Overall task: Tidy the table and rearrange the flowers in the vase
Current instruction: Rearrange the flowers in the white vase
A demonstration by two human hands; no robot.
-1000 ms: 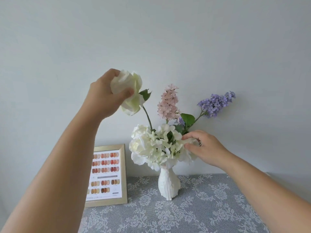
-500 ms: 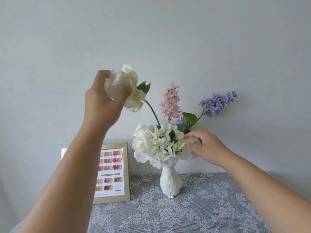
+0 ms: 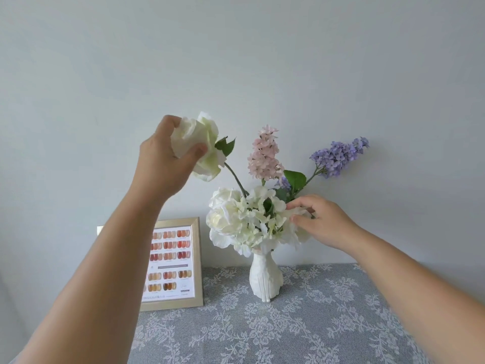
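Note:
A white vase (image 3: 265, 277) stands on the lace-covered table (image 3: 301, 324). It holds a cluster of white flowers (image 3: 244, 219), a pink spike (image 3: 265, 156) and a purple spike (image 3: 338, 156). My left hand (image 3: 165, 164) is raised and grips the head of a tall white rose (image 3: 207, 151), whose stem slants down into the bunch. My right hand (image 3: 322, 219) pinches white petals at the right side of the cluster.
A gold-framed colour chart (image 3: 173, 264) leans against the wall to the left of the vase. A plain grey wall (image 3: 236, 61) is right behind the table. The tablecloth spreads out in front of the vase.
My left hand has tilted the white rose head up and to the left, so its stem slants more. My right hand has stayed on the white petals.

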